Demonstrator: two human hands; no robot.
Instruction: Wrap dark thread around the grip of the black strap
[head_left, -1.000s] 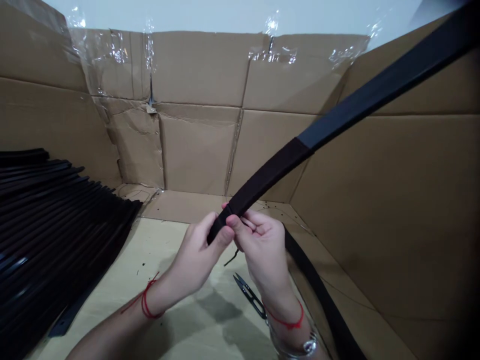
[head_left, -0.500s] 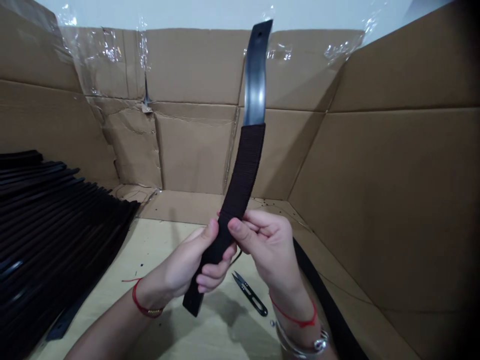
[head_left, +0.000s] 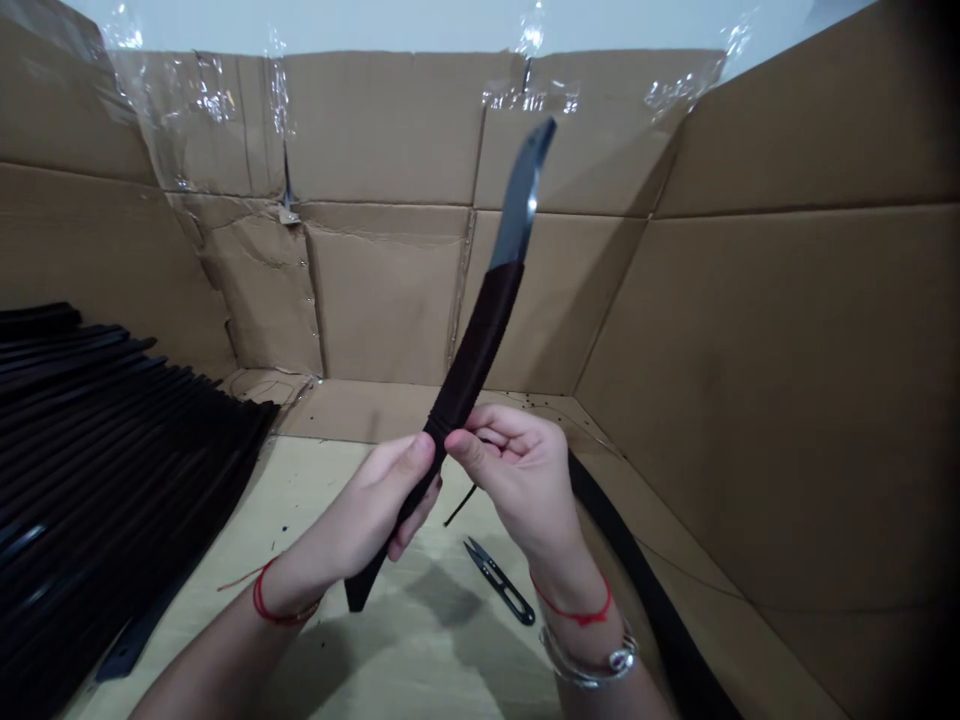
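A curved dark metal strip (head_left: 517, 215), bare at its upper end and bound in dark cord (head_left: 478, 345) along its middle, is held up at a slant. My left hand (head_left: 386, 495) is wrapped round its lower part, thumb on top. Fingers and thumb of my right hand (head_left: 517, 465) are pressed together at the strip's right edge, below the ribbed binding. A short dark cord end (head_left: 459, 507) hangs beneath my right hand. Black thread snips (head_left: 501, 583) lie on the pale surface below the hands.
Many dark strips (head_left: 112, 450) are stacked at the left. A long black curved piece (head_left: 637, 570) lies to the right of my right hand. Cardboard walls (head_left: 390, 290) with clear tape stand at the back and sides. Thin threads lie near the right wall.
The strip has turned more edge-on, and its upper end has dropped. Both hands have shifted slightly left. The cord end now shows more clearly under my right hand.
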